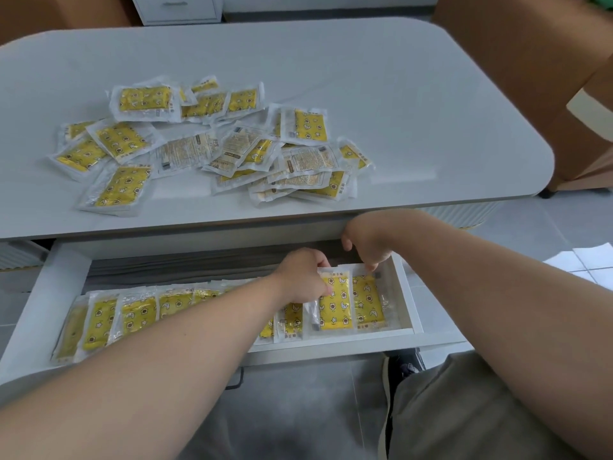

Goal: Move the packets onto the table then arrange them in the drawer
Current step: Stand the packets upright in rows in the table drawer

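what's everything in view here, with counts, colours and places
table: one, pale grey, ahead
drawer: one, white, pulled open under the table
loose packets: overlapping pile, uncountable, yellow in clear wrap, on the table's left half
row packets: overlapping row, partly hidden by an arm, yellow, in the drawer
cabinet: one, white, behind the table
left hand: one, holds the second packet from the row's right end
right hand: one, pinches the end packet by its top edge
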`<state>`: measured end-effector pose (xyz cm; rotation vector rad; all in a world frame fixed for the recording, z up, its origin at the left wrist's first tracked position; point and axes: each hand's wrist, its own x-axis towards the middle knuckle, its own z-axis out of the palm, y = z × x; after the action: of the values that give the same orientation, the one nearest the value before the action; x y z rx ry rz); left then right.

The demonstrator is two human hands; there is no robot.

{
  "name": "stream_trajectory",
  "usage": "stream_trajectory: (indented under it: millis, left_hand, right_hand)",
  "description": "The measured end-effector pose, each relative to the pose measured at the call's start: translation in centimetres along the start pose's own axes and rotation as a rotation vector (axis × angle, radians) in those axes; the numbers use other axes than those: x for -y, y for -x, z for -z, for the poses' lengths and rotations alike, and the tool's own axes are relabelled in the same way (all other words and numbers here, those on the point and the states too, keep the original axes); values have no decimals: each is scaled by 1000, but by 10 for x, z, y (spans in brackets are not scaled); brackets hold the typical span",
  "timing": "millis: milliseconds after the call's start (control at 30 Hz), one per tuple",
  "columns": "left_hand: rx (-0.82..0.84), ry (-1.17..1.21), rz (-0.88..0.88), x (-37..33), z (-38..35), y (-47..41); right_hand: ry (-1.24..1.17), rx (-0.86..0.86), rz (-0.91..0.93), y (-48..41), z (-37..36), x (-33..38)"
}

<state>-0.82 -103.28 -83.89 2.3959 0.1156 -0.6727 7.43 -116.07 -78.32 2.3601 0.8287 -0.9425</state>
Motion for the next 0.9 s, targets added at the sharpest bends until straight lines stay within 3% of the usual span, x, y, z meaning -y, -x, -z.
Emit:
stream_trajectory:
  millis: [433,600,767,900]
  left_hand:
    - [-291,-583,-73,-9,-15,6]
    - [-307,-562,-79,-17,-4,24]
    - [-170,-524,-40,-39,45,56]
    - [-301,-466,-29,-45,86,87]
  right_hand:
    - [-74,-28,-44,22,2,-4]
    - [-129,-97,-28,45,15,-3]
    - [-209,-153,-40,66,27,2]
    - [-326,-293,-58,68,31,8]
